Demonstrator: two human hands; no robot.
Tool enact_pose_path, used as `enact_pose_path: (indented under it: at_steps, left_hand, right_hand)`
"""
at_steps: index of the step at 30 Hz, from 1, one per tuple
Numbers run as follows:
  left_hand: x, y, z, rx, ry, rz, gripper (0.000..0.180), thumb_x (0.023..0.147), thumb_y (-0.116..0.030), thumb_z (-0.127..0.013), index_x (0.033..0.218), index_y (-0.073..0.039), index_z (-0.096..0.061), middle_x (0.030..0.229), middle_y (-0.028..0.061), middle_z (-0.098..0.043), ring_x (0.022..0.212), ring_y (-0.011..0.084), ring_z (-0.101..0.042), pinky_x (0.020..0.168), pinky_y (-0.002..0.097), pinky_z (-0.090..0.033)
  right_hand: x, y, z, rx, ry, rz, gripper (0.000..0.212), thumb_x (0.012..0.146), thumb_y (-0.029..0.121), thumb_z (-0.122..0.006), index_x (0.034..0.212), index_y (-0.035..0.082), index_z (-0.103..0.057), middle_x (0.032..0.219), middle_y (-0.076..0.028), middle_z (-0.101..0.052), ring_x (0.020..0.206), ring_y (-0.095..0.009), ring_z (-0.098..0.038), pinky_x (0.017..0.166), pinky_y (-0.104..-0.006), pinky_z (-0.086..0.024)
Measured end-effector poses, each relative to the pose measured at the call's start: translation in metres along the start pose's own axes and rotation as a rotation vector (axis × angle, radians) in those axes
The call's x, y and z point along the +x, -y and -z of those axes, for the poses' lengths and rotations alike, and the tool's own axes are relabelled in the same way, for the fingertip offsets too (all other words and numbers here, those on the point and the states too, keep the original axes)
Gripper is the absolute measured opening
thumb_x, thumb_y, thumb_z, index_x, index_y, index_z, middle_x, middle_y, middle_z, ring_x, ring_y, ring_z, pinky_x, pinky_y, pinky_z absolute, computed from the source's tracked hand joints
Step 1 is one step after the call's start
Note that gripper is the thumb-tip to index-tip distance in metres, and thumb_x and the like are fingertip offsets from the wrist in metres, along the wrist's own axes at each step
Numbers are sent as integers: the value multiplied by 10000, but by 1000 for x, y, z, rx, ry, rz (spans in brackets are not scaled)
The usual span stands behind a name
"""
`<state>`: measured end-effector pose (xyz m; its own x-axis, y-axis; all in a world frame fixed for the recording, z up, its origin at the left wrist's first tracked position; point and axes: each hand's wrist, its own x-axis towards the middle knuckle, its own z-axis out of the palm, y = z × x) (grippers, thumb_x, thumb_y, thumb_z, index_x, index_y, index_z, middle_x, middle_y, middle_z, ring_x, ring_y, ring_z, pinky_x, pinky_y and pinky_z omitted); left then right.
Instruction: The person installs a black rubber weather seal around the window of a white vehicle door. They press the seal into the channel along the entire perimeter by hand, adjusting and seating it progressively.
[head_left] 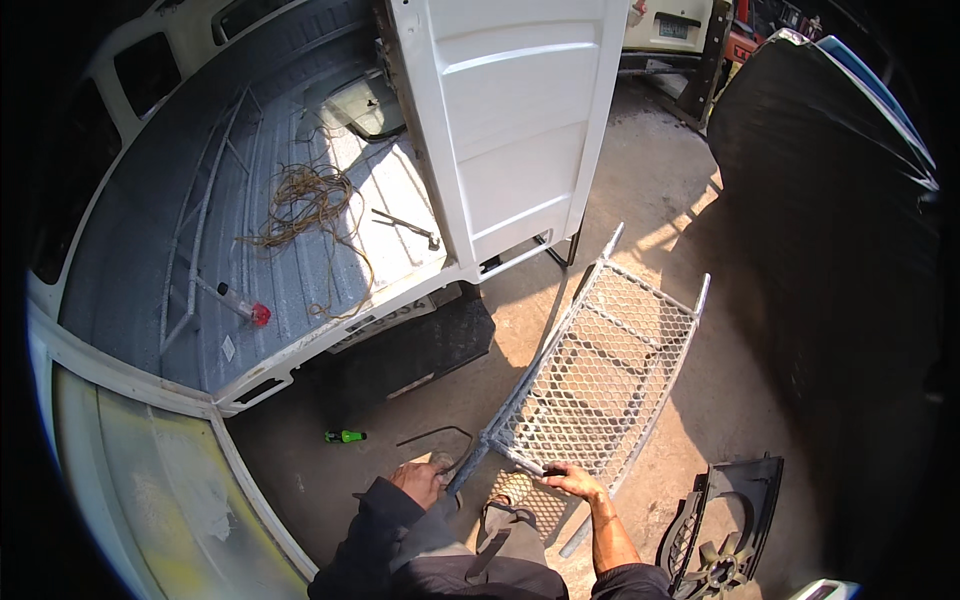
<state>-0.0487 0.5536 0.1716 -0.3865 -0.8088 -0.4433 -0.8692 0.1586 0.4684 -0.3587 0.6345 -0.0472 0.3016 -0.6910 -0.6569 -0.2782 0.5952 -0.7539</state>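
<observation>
A metal mesh stand [610, 365] with a pale tubular frame and long legs leans over the concrete floor in front of me. My right hand [573, 480] is closed around the near rail of its mesh panel; something small and dark shows by the fingertips. My left hand [416, 483] is low beside my left leg, close to the stand's lower left leg. Its fingers are mostly hidden, and I cannot make out whether they hold anything. A thin bent dark rod [440, 431] lies just ahead of that hand.
A van's cargo bed [230, 345] at the left carries tangled wire [305, 205], a hammer [408, 228] and a clear bottle with a red end [245, 305]. Its white door [520, 120] stands open. Right are a dark covered bulk [820, 220] and a fan shroud [735, 520]. A green-black object [345, 436] lies leftward.
</observation>
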Motion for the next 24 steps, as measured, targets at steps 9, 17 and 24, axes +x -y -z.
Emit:
enact_pose_path:
  at_steps: [9, 17, 24]
  left_hand:
    - [51, -104, 54, -124, 112, -611, 248, 848, -162, -573, 1068, -48, -585, 854, 178, -648, 805, 380, -622, 683, 438, -492]
    - [118, -135, 344, 66, -757, -735, 950, 648, -429, -800, 1330, 6, -301, 1245, 228, -433, 1094, 357, -529, 964, 420, -442]
    - [246, -192, 553, -454, -1295, -614, 879, 592, -487, -828, 1156, 104, -504, 1110, 241, -589, 1052, 329, -576, 904, 369, -454]
  right_hand:
    - [-119, 240, -13, -91, -335, 588, 485, 788, 251, -724, 1184, 21, -567, 1089, -181, -632, 1019, -291, -614, 868, -376, -485]
    - [-120, 285, 50, 262, -629, 696, 219, 807, 162, -715, 941, -5, -672, 751, -39, -660, 678, -99, -597, 647, -241, -481]
    - [-44, 352, 74, 220, -613, 705, 361, 775, 115, -736, 1089, -8, -609, 892, -50, -642, 793, -116, -597, 733, -247, -485]
